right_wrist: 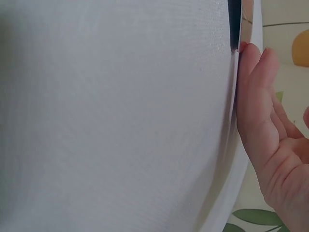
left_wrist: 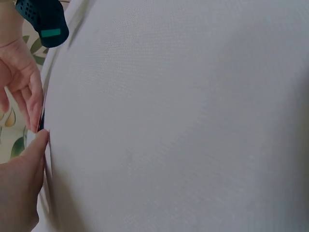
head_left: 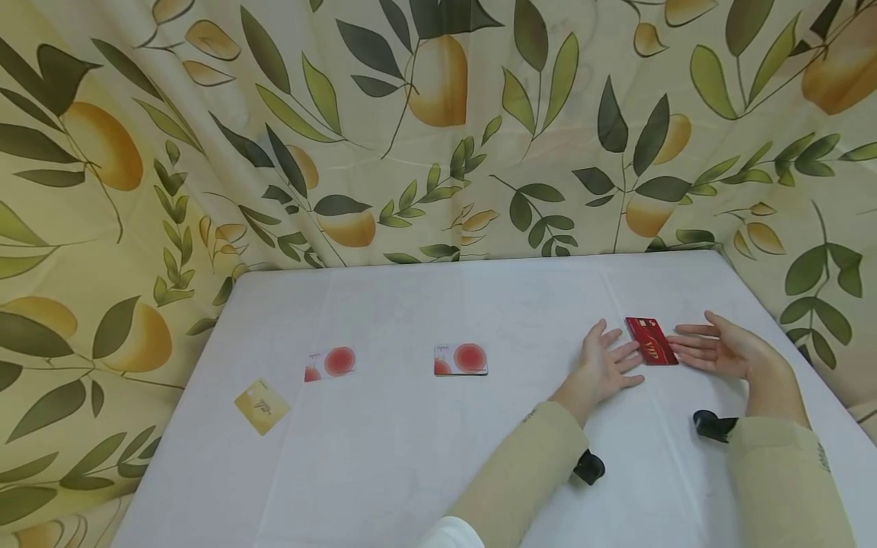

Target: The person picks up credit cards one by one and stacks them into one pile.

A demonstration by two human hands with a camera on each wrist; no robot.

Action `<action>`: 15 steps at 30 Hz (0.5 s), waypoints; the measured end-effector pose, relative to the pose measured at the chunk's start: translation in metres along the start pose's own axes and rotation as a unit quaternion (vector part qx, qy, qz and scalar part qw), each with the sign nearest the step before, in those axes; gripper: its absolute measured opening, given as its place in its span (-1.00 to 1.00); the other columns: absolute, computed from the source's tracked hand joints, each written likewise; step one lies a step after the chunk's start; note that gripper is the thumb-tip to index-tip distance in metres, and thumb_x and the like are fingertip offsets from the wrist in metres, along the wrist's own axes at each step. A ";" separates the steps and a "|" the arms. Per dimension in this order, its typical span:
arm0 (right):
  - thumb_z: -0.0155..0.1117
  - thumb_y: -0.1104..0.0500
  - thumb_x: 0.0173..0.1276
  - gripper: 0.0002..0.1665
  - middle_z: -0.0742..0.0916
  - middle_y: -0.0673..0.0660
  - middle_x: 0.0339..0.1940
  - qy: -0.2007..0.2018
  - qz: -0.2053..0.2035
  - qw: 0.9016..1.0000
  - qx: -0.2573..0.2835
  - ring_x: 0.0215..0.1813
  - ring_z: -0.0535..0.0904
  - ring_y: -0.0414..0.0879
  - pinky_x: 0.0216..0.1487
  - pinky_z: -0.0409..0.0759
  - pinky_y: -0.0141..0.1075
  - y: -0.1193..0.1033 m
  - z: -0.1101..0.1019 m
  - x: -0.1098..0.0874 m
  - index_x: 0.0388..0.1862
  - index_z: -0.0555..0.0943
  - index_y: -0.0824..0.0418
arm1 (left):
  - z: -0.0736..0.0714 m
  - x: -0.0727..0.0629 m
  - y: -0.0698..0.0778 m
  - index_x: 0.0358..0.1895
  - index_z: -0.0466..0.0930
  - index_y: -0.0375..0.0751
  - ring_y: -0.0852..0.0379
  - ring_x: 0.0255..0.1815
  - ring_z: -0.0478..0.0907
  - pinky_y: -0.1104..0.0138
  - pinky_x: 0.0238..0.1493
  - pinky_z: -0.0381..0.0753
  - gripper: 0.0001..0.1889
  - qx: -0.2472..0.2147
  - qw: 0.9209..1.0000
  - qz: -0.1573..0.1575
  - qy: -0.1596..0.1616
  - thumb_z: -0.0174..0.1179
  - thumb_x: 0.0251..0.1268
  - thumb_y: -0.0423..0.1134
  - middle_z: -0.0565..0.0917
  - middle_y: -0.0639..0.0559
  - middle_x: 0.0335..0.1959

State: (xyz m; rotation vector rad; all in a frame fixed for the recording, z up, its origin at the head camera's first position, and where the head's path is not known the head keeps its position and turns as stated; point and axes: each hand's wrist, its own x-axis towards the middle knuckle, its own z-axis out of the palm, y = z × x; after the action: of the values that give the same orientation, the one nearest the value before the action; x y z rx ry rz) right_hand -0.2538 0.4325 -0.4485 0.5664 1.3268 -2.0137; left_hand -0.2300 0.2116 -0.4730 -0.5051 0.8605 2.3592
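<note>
- Beige sleeves [head_left: 534, 464] reach over the white-covered desk [head_left: 384, 464].
- Tilted gold card [head_left: 263, 407], on the left.
- Two white-and-red cards [head_left: 461, 359], apart, right of it.
- Left hand [head_left: 606, 364]: fingers extended, touching the red card's left edge.
- Right hand [head_left: 728, 352]: fingers extended, touching its right edge.
- Red card [head_left: 649, 342], between the hands.
- Leaf-and-fruit curtain [head_left: 438, 190] behind.

The head view is cutting off both sleeves [head_left: 788, 483] and the tabletop [head_left: 370, 464]; the right wrist view is cropping the right hand [right_wrist: 273, 130] and red card [right_wrist: 235, 24]; the gold card [head_left: 262, 407] is bearing illegibly small print.
</note>
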 end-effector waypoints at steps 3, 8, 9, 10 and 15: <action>-0.14 -0.36 0.25 -0.33 0.73 0.11 -0.27 -0.016 0.005 1.000 0.008 -0.13 0.65 0.00 0.06 0.55 -0.16 0.001 0.000 -0.001 -0.38 0.69 0.12 | -0.001 0.000 0.001 0.21 0.33 -0.26 -0.36 0.13 0.36 -0.34 0.11 0.17 -0.39 0.007 1.000 0.005 0.007 -0.08 0.25 0.14 0.52 -0.31 0.01; -0.17 -0.32 0.30 -0.32 0.72 0.15 -0.25 -0.031 0.005 0.999 0.032 -0.12 0.64 0.03 0.08 0.53 -0.14 0.004 -0.001 -0.002 -0.35 0.69 0.17 | -0.003 0.000 0.002 0.18 0.35 -0.26 -0.34 0.08 0.41 -0.34 0.04 0.26 -0.43 0.035 0.999 0.017 0.013 -0.09 0.27 0.11 0.53 -0.29 -0.01; -0.17 -0.30 0.31 -0.33 0.72 0.16 -0.24 -0.033 0.004 0.999 0.035 -0.11 0.64 0.03 0.08 0.53 -0.14 0.005 0.000 -0.003 -0.35 0.68 0.18 | -0.004 0.000 0.003 0.18 0.35 -0.26 -0.33 0.07 0.42 -0.33 0.02 0.28 -0.43 0.045 0.999 0.020 0.011 -0.09 0.28 0.10 0.52 -0.29 -0.01; -0.16 -0.29 0.32 -0.33 0.72 0.17 -0.24 -0.034 0.002 0.999 0.036 -0.11 0.64 0.04 0.08 0.53 -0.14 0.005 0.000 -0.003 -0.35 0.68 0.19 | -0.004 0.001 0.004 0.18 0.35 -0.25 -0.33 0.06 0.43 -0.33 0.02 0.29 -0.43 0.052 0.998 0.021 0.009 -0.09 0.27 0.10 0.52 -0.30 0.00; -0.17 -0.27 0.34 -0.36 0.71 0.16 -0.21 -0.047 -0.001 0.999 0.022 -0.08 0.63 0.03 0.09 0.53 -0.17 0.008 0.002 -0.006 -0.31 0.69 0.15 | -0.009 0.002 0.011 0.19 0.36 -0.22 -0.32 0.04 0.45 -0.32 0.00 0.32 -0.43 0.076 0.997 0.013 -0.001 -0.08 0.27 0.12 0.52 -0.30 -0.01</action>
State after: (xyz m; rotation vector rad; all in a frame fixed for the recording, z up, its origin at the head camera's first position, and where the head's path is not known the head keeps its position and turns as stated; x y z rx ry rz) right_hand -0.2437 0.4299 -0.4491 0.4846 1.2301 -2.0501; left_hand -0.2372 0.1991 -0.4753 -0.4304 1.0425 2.2948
